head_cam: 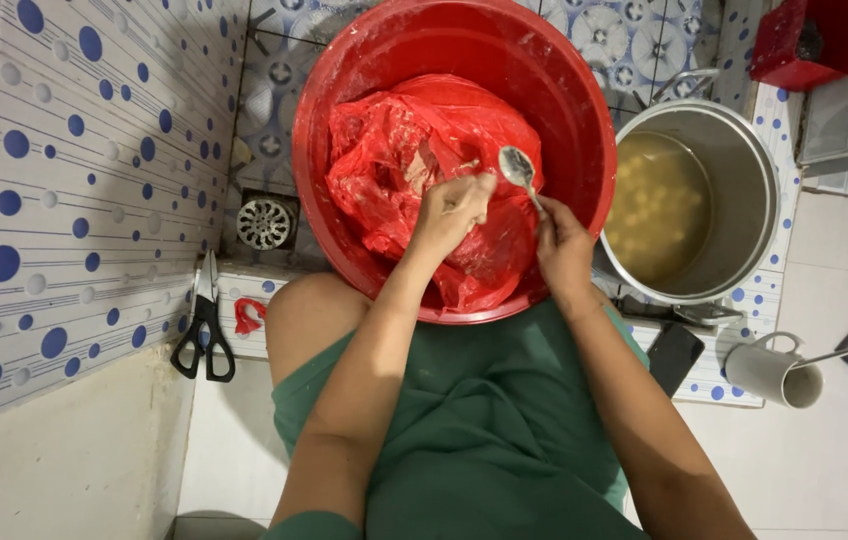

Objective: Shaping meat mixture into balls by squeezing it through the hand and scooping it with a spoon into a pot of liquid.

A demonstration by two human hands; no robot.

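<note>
A red basin (pixel 344 90) holds a crumpled red plastic bag (pixel 394 170). Over it, the left hand (pixel 452 208) pinches something small, and the right hand (pixel 564 245) grips a metal spoon (pixel 519 168). A steel pot (pixel 744 190) of yellowish liquid sits right; black scissors (pixel 204 325) lie left.

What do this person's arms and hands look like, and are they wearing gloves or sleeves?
No gloves and no sleeves: both the left hand and the right hand are bare, and the arms are uncovered along all of their visible length. No rings, watch or bracelets show. The only clothing in view is a plain dark green garment over the lap and body.
</note>
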